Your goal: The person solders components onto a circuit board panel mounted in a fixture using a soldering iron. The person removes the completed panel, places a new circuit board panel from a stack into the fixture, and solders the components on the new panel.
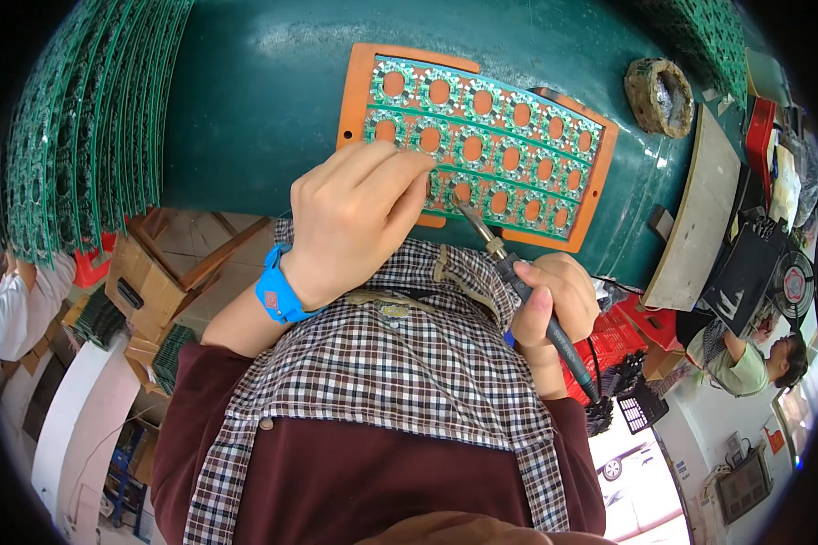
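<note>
A panel of green round circuit boards (495, 124) lies in an orange fixture frame (358, 84) on the table. In my right hand (562, 295) is a soldering iron (559, 348), gripped round its dark handle. The iron's metal tip reaches up and left to a board in the panel's near row. My left hand (359, 213) is closed in a pinch over the panel's near left corner, covering some boards there. What its fingertips hold, if anything, is hidden. A blue wristband (277, 289) circles my left wrist.
Green circuit panels (100, 118) stand in a dense row at the left, and more panels (700, 41) are at the far right. A round brown pot (659, 98) and a flat grey-beige board (695, 213) sit right of the fixture. Another person (736, 363) is at the right.
</note>
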{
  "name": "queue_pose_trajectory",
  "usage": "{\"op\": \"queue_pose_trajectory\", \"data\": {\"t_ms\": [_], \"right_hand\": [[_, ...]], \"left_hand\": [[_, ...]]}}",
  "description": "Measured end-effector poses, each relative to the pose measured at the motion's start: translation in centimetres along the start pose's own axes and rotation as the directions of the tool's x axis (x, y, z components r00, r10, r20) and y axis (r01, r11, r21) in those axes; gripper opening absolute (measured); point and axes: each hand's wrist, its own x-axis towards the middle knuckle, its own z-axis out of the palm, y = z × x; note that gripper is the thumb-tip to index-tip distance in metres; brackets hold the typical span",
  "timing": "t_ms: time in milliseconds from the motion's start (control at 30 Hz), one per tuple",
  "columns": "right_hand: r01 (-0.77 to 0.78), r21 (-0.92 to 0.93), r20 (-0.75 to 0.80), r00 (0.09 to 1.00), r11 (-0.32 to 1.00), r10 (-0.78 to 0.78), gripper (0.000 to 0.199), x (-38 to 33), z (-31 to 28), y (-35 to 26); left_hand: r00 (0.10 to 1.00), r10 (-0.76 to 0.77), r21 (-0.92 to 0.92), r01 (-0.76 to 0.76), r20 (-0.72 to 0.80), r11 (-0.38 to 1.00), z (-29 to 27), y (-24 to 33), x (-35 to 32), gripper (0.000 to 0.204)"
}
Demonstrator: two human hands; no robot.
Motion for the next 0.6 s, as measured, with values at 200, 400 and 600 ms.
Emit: {"op": "queue_pose_trajectory", "data": {"t_ms": [200, 400, 600], "right_hand": [[-0.009, -0.014, 0.040, 0.999, 1.000, 0.010, 0.011, -0.1, -0.2, 0.1], [-0.079, -0.038, 0.002, 0.997, 0.996, 0.079, 0.012, -0.1, -1.0, -0.5], [-0.179, -0.111, -0.040, 0.984, 0.977, 0.176, 0.013, 1.2, 0.1, -0.8]], "left_hand": [[0.999, -0.010, -0.021, 0.011, 0.037, 1.000, -0.2, 0.3, -1.1, 0.014], [0.999, -0.003, 0.003, 0.003, 0.044, 1.000, -0.1, 0.4, -1.2, 0.013], [0.999, -0.041, 0.043, 0.042, -0.011, 0.998, 0.8, 0.0, 0.0, 0.012]]}}
